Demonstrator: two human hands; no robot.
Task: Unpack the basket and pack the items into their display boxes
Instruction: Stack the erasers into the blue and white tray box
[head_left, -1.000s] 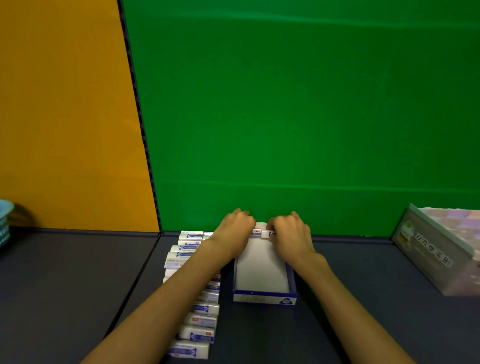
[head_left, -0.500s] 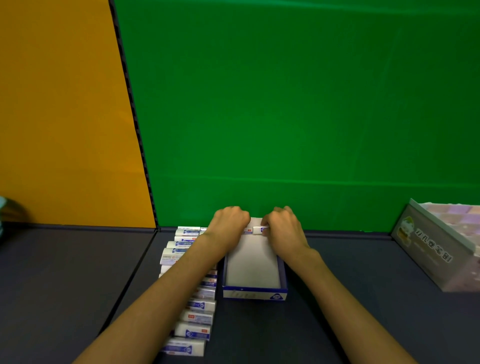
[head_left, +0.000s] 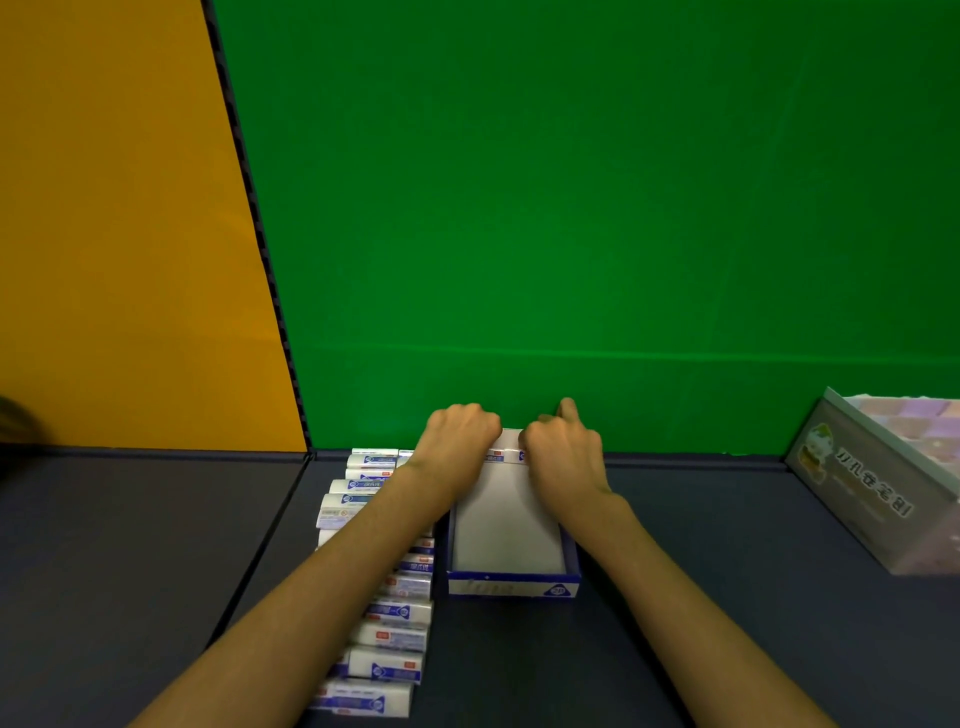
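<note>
Both sets of fingers are curled down at the far end of the display box (head_left: 511, 540), the left hand (head_left: 460, 441) and right hand (head_left: 563, 452) pinching one eraser (head_left: 506, 456) between them, so it lies directly under the fingertips against the far wall. Nearly all the box floor, nearer me than the fingers, sits bare. Pressing unevenly could tip the eraser crooked, or shove the light box. The row of erasers (head_left: 387, 608) waits beside the left forearm.

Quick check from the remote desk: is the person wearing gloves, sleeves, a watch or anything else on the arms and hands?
Nothing shows. The left hand and right hand are bare, without gloves or rings visible. Both forearms are uncovered to the frame's bottom edge: no sleeves, watch, bands or markings in view.
</note>
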